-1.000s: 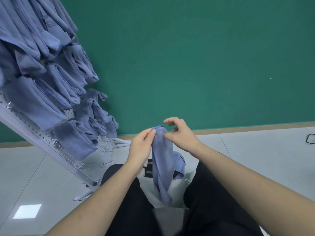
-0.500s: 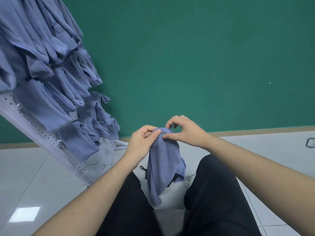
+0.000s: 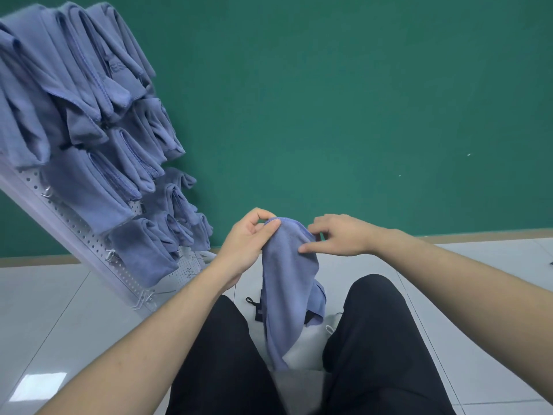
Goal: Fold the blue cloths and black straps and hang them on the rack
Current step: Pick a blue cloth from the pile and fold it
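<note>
A blue cloth [image 3: 287,283] hangs between my knees, held up by its top edge. My left hand [image 3: 248,241] pinches the top left corner between thumb and fingers. My right hand [image 3: 338,235] pinches the top right part of the edge, thumb against the front of the cloth. A black strap [image 3: 257,307] lies on the floor behind the cloth, partly hidden by it. The white pegboard rack [image 3: 89,244] leans at the left, with several folded blue cloths [image 3: 89,181] hanging on its hooks.
A green wall [image 3: 344,100] rises behind the hands above a wooden skirting. My black-trousered legs [image 3: 374,339] flank the cloth over a pale tiled floor [image 3: 45,310]. Bare metal hooks [image 3: 143,298] stick out at the rack's lower end. A grey item [image 3: 296,387] lies between my legs.
The hands have drawn apart along the cloth's top edge, spreading it wider. The view has shifted so the rack looms larger at the left.
</note>
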